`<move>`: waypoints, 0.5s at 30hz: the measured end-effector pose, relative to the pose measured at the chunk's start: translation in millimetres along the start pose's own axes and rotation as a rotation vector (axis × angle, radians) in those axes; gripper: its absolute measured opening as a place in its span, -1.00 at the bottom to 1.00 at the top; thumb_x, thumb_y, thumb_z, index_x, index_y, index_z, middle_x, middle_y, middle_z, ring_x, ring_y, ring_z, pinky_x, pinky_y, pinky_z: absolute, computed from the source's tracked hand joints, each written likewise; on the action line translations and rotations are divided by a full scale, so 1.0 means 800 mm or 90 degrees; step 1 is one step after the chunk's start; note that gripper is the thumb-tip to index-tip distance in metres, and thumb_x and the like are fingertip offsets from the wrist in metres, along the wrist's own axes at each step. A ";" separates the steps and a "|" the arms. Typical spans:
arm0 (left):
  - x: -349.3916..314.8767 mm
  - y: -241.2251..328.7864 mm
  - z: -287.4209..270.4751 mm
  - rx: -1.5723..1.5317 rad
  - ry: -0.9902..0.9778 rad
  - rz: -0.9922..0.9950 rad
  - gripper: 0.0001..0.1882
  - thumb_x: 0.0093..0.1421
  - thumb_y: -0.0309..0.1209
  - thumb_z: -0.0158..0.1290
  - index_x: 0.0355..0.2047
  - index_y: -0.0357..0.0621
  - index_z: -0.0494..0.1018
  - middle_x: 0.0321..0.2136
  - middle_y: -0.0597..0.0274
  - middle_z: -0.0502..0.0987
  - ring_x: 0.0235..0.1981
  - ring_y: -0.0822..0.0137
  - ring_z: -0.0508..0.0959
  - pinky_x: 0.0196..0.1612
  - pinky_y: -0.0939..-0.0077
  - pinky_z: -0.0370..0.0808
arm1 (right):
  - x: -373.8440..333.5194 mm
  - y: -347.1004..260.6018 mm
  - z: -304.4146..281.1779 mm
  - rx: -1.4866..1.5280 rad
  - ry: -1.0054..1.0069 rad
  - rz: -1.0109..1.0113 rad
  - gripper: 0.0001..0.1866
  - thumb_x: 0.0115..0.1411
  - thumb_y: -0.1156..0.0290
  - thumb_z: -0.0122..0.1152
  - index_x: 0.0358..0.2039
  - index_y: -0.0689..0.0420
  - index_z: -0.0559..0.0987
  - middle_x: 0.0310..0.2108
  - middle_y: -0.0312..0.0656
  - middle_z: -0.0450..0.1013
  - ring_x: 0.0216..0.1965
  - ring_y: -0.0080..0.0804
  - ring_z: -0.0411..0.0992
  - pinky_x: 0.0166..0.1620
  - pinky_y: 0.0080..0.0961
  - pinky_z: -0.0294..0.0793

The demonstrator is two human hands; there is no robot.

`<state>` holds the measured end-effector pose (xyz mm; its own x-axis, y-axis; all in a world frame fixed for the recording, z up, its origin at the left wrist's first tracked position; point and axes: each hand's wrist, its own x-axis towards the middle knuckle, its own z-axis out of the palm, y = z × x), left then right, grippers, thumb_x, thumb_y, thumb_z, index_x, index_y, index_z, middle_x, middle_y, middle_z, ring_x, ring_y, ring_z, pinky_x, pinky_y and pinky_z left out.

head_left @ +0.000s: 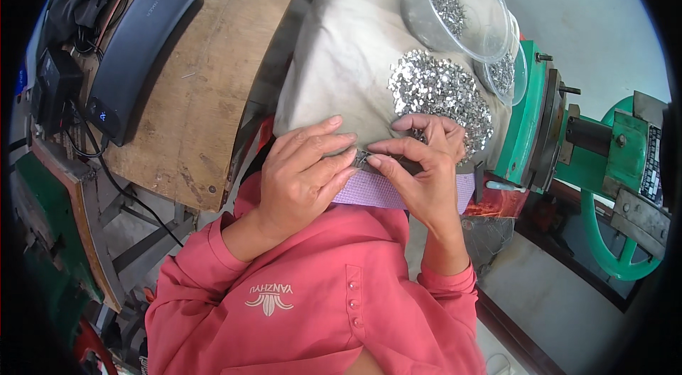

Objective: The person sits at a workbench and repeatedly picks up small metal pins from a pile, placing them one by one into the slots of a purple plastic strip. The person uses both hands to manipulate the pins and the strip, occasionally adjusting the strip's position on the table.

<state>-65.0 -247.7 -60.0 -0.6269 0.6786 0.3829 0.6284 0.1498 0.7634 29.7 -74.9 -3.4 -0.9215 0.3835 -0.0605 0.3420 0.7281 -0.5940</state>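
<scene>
My left hand (305,165) and my right hand (426,162) meet at the near edge of a cloth-covered surface. Between their fingertips is a small dark metal piece (361,158), partly hidden by the fingers. The left fingers are bent together against its left end. My right thumb and forefinger pinch its other end. Just beyond the right hand lies a heap of small shiny metal pieces (440,87). A purple textured mat (376,189) shows under both hands.
Behind the heap, a clear plastic tub (415,9) holds more metal pieces, with a smaller clear container (518,77) beside it. A green machine with a handwheel (604,247) stands at the right. On the wooden table (227,41) at left lies a black power bank (145,55) with cables.
</scene>
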 end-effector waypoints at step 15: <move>0.000 0.000 -0.001 -0.017 0.006 -0.002 -0.80 -0.05 -0.50 0.31 -0.35 -0.19 0.63 -0.18 0.24 0.62 0.05 0.15 0.57 -0.01 0.24 0.48 | 0.012 -0.012 0.013 -0.029 0.011 0.031 -0.82 -0.07 0.21 0.54 -0.41 -0.08 0.78 -0.14 -0.35 0.47 0.09 -0.22 0.16 0.15 -0.20 0.01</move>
<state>-65.6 -248.6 -59.6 -0.6333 0.6713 0.3851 0.6136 0.1323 0.7785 15.6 -84.2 -6.6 -0.9008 0.4277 -0.0745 0.3941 0.7335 -0.5538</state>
